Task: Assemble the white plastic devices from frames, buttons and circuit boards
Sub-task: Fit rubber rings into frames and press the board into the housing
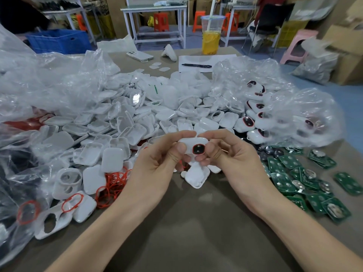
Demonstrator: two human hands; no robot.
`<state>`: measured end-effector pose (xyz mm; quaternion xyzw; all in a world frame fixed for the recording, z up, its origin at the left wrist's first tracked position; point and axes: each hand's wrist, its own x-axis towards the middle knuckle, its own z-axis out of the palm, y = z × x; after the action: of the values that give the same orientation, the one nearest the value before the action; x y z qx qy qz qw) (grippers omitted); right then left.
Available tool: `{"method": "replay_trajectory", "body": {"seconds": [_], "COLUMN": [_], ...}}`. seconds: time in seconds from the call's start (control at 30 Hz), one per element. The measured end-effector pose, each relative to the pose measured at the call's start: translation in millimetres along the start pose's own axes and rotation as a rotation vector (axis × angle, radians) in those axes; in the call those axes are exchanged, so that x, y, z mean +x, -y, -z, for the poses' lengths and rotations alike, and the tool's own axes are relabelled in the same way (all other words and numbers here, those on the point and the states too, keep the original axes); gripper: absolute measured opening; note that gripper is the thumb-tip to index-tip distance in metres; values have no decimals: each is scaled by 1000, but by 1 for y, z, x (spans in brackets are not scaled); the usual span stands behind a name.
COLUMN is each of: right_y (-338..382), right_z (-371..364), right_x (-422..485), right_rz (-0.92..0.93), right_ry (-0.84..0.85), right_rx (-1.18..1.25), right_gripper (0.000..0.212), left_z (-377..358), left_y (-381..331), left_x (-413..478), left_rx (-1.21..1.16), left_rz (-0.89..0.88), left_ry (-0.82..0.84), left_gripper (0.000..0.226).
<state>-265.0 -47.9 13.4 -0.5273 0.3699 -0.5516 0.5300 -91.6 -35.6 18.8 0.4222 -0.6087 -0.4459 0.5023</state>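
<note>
both hands, left hand (pixel 157 160) and right hand (pixel 231 154), pinch one white device (pixel 193 147), thumbs flanking its red-ringed button (pixel 198 149), probably pressing the halves together; seam unclear.

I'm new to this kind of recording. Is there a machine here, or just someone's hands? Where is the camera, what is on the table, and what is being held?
No machine: a person works bare-handed, and the single camera sits on their head, looking down. The left hand and right hand together pinch one white device with a red-rimmed dark button. On the table lie a heap of white plastic shells, loose red rings at left, green circuit boards at right, and clear plastic bags.
</note>
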Motion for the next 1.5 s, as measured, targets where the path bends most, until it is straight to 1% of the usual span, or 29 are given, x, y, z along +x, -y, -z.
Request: {"method": "replay_trajectory", "body": {"seconds": [0.1,0.2,0.23,0.3,0.37,0.47,0.53,0.57,0.67,0.77,0.9,0.97,1.1,1.33,1.43,1.5], "right_y": [0,-1,-1,-1,-1,-2,-4,-4,-2,1,3,4,6,7,7,7], "right_z": [0,-1,-2,-1,0,-1,-1,-1,1,1,0,-1,-1,0,1,1], "right_x": [-1,-3,-3,-3,-3,-2,-1,0,3,3,1,0,-1,-1,0,-2], "right_rz": [1,-2,-5,-14,-24,-22,-17,-21,-49,-55,-80,-85,-97,-104,-103,-82], "right_ry": [1,34,36,34,40,25,2,-12,-53,-25,51,53,43,63,63,80], "right_rx": [2,11,10,1,-2,18,31,42,43,39,64,65,68,69,-2,-49], "right_gripper": [14,4,4,15,19,18,8,8,23,23,34,33,39,38,33,32], "left_z": [0,1,1,-1,-2,-2,-4,-5,-9,-10,-7,-7,-7,-7,-6,-6], "left_y": [-2,-3,-3,-4,-4,-2,-1,-1,0,2,1,2,3,5,4,2], "left_x": [1,3,3,4,4,4,4,4,3,1,2,2,1,2,1,1], "left_rx": [-47,-87,-95,-103,-107,-80,-61,-53,8,58,-42,-62,-92,-86,-61,-17], "left_rz": [-4,26,32,35,33,19,17,20,42,53,73,79,85,68,82,82], "left_ry": [33,23,18,0,-24,-46,-72,-86,-59,-30,-50,-51,-40,-17,14,19], "left_gripper": [25,24,24,24,24,23,21,19,15,11,13,14,12,12,9,11]}}
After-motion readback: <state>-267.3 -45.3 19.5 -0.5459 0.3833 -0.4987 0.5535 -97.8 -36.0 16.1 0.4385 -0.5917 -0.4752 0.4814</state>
